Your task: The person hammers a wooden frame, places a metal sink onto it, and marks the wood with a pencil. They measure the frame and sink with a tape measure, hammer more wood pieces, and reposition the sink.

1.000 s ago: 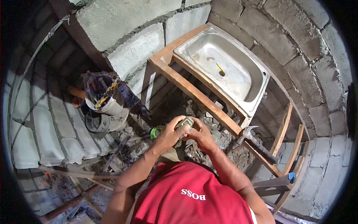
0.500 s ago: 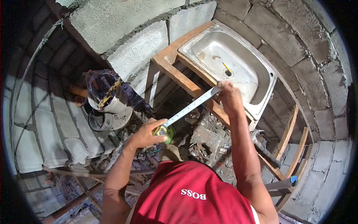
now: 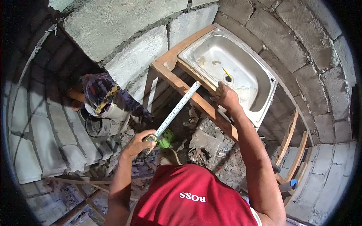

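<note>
In the picture's lower left-centre, the left hand (image 3: pixel 134 144) gripped the tape (image 3: pixel 150 140), whose blade (image 3: pixel 176 110) needed to lie straight and untwisted over the beam (image 3: pixel 208 109); the right hand (image 3: pixel 228 98) was by the sink (image 3: pixel 245 90), its grip unclear.

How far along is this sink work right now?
Looks done: the rectangular stainless-steel sink sits on the brown wooden frame. In hand: the left hand holds a yellow-and-black tape measure, its white blade out across the front rail; the right hand is at the sink's edge. Probably left: covering the frame's open gaps; fixing can't be judged.
</note>
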`<state>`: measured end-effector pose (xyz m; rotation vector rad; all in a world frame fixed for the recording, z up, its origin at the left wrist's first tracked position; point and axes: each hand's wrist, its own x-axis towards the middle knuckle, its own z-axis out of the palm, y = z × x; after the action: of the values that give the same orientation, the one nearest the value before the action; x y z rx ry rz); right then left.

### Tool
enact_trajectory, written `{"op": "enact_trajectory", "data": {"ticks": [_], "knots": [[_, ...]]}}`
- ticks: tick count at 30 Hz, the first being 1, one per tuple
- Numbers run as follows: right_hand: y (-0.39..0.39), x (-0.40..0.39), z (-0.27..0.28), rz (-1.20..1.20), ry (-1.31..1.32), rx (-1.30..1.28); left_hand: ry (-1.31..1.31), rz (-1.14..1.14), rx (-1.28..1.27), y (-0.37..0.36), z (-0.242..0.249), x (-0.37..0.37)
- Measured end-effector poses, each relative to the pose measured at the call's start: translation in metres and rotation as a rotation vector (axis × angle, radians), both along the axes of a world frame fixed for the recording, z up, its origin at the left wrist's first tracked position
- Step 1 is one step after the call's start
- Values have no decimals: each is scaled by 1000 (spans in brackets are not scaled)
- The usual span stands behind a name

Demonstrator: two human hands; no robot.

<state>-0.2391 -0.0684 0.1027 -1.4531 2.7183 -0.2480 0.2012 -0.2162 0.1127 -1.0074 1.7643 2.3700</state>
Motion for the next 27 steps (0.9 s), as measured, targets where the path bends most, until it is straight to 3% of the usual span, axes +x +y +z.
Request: {"op": "enact_trajectory", "data": {"ticks": [2,3,7,19,27], "knots": [[-4,-1,19,-32,-259,-2,0,20,46,8,-9,-1],[-7,-4,15,-34,-261,7,15,14,58,11,-18,-2],[-18,-1,13,-77,-194,38,8,8,91,19,-38,-3],[-12,13,-2,-14,18,-45,101,57,30,-15,-29,-17],[-15,23,2,-57,103,-61,-182,3,-566,-83,20,-29]]}}
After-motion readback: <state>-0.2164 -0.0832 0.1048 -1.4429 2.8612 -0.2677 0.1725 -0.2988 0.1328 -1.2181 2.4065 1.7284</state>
